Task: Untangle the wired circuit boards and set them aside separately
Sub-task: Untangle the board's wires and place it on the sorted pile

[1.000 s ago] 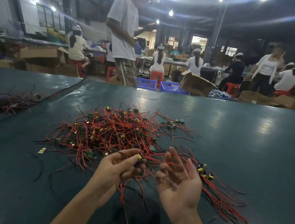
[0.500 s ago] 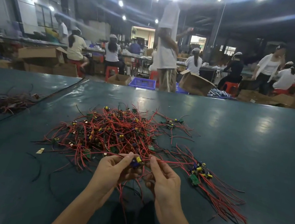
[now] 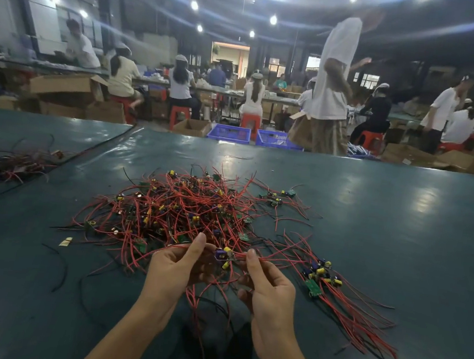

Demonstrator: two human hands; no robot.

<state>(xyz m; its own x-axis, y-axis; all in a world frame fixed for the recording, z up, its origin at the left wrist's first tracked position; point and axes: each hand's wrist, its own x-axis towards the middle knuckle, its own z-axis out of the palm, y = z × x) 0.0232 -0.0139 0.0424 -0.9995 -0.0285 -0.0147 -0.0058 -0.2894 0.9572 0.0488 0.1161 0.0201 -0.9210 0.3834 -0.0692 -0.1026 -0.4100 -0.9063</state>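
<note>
Dark green table (image 3: 401,227), glossy, with lamp glare on its far right part.

Tangled heap (image 3: 179,211) of red-wired boards sits mid-table, a little left of centre and closer to the near edge than the far one. Yellow and blue parts and small green boards show through the red strands.

Both hands are raised just above the near side of the heap. Left hand (image 3: 174,263): fingers curled, thumb and forefinger pinching a small board (image 3: 222,256) that carries a blue block and yellow parts. Right hand (image 3: 269,289): forefinger and thumb pinching the red wires (image 3: 277,259) that run off the board to the right, other fingers curled under. Further strands trail from between the hands toward the near edge.

Separated bunch (image 3: 335,291) lies on the table right of the right hand. Its boards sit together at the inner end and its wires lie roughly parallel, fanning toward the near right corner.

A few boards (image 3: 279,197) lie loose at the heap's far right fringe.

A loose black wire (image 3: 61,271) and a small yellow scrap (image 3: 65,241) lie left of the left hand.

Second heap (image 3: 10,162) sits at the left edge, beyond a seam in the surface, dim.

Past the far edge: blue crates (image 3: 229,133), cardboard boxes (image 3: 60,85), seated workers (image 3: 181,84) on red stools, and a standing person (image 3: 333,84), blurred.
</note>
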